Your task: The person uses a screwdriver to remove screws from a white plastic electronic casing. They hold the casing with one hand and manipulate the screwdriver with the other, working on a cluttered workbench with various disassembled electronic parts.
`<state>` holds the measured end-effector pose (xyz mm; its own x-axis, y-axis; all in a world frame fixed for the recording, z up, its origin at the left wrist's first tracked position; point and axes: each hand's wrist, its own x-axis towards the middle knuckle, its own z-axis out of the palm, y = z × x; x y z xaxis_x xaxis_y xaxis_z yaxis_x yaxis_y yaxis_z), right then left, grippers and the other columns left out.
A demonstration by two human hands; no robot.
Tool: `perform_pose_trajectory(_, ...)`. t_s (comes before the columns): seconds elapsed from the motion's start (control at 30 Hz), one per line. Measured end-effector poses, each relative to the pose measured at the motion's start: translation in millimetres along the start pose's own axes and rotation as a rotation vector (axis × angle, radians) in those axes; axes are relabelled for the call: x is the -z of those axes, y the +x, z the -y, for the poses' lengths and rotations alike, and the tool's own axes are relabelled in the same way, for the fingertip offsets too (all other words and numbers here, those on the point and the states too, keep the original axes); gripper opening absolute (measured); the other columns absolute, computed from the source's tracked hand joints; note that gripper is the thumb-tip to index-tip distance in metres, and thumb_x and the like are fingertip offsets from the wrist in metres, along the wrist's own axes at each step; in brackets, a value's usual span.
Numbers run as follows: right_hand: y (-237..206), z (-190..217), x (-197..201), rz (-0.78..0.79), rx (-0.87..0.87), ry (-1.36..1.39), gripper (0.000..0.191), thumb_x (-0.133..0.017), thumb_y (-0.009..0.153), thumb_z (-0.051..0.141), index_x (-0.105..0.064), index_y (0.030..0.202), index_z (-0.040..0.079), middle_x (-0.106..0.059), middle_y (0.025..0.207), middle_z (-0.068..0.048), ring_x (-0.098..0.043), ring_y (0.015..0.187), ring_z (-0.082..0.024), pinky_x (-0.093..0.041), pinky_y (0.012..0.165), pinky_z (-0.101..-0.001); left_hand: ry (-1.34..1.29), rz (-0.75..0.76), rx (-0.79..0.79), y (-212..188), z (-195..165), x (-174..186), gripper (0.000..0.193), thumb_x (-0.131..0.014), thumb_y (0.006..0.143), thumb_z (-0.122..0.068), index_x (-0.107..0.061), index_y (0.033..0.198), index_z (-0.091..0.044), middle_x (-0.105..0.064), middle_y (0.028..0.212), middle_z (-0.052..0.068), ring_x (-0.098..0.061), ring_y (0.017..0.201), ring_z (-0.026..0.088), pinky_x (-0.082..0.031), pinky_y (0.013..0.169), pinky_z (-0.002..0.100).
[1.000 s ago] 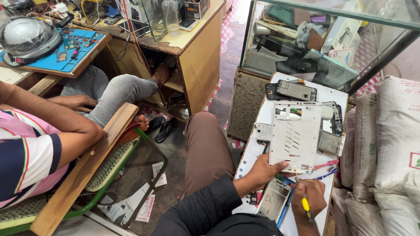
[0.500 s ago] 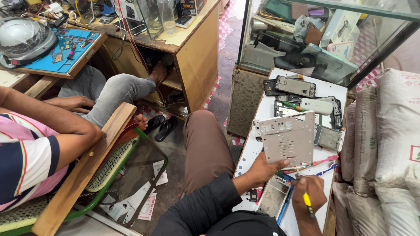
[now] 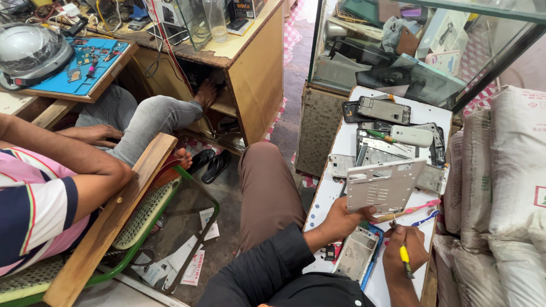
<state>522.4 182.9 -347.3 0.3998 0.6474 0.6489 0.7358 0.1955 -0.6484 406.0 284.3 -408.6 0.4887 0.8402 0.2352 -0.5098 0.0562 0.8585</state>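
Note:
My left hand (image 3: pixel 344 218) grips the lower edge of a grey metal device plate (image 3: pixel 383 185) and holds it tilted up above the white table (image 3: pixel 335 193). My right hand (image 3: pixel 405 247) holds a yellow-handled screwdriver (image 3: pixel 404 256) just below the plate's right corner. A pink toothbrush (image 3: pixel 410 211) lies on the table between the two hands. A silver phone frame (image 3: pixel 356 254) with a blue edge lies under my left wrist.
Several phone housings and frames (image 3: pixel 384 110) and a white phone (image 3: pixel 412 136) lie at the table's far end. A glass display case (image 3: pixel 409 45) stands behind, white sacks (image 3: pixel 500 187) on the right. A seated person (image 3: pixel 62 176) on a wooden-armed chair (image 3: pixel 114 216) is at left.
My left hand has raised the grey plate's edge, tilting it steeper off the table. My right hand with the screwdriver has stayed close beside it.

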Motion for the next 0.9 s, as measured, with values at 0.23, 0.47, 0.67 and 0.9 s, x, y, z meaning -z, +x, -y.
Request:
perform_pose_trajectory(0.23, -1, -3, 0, 0.015, 0.015, -0.03, 0.03, -0.055, 0.106, 0.01, -0.068, 0.081, 0.0, -0.066, 0.079, -0.012, -0.063, 0.078, -0.028, -0.052, 0.076, -0.0393, 0.007, -0.007, 0.014, 0, 0, 3, 0.018, -0.059, 0.105, 0.004, -0.069, 0.119, 0.0, -0.072, 0.106, 0.005, -0.069, 0.096, 0.013, -0.059, 0.086, 0.029)
perform_pose_trajectory(0.47, 1, 1, 0, 0.042, 0.091, -0.022, 0.027, -0.056, 0.103, 0.01, -0.068, 0.082, -0.001, -0.065, 0.08, -0.014, -0.063, 0.077, -0.029, -0.052, 0.075, -0.0395, 0.004, -0.027, 0.028, 0, -12, -1, 0.015, -0.065, 0.104, -0.007, -0.07, 0.116, 0.001, -0.073, 0.103, 0.006, -0.069, 0.092, 0.014, -0.06, 0.083, 0.029)
perform_pose_trajectory(0.67, 3, 0, 1, 0.043, 0.048, 0.017, 0.03, -0.056, 0.105, 0.011, -0.067, 0.08, 0.0, -0.066, 0.077, -0.012, -0.063, 0.075, -0.028, -0.051, 0.075, -0.0393, 0.006, -0.057, 0.062, 0, -23, -7, 0.018, -0.069, 0.104, -0.014, -0.07, 0.116, 0.001, -0.072, 0.105, 0.007, -0.069, 0.091, 0.014, -0.06, 0.081, 0.029)
perform_pose_trajectory(0.9, 2, -4, 1, 0.052, -0.222, 0.07, 0.028, -0.053, 0.108, 0.013, -0.067, 0.088, -0.001, -0.068, 0.077, -0.01, -0.064, 0.066, -0.023, -0.051, 0.067, -0.036, -0.025, -0.046, 0.069, -1, -40, -10, 0.025, -0.068, 0.104, -0.02, -0.069, 0.119, 0.0, -0.072, 0.113, 0.007, -0.069, 0.098, 0.015, -0.061, 0.081, 0.03)
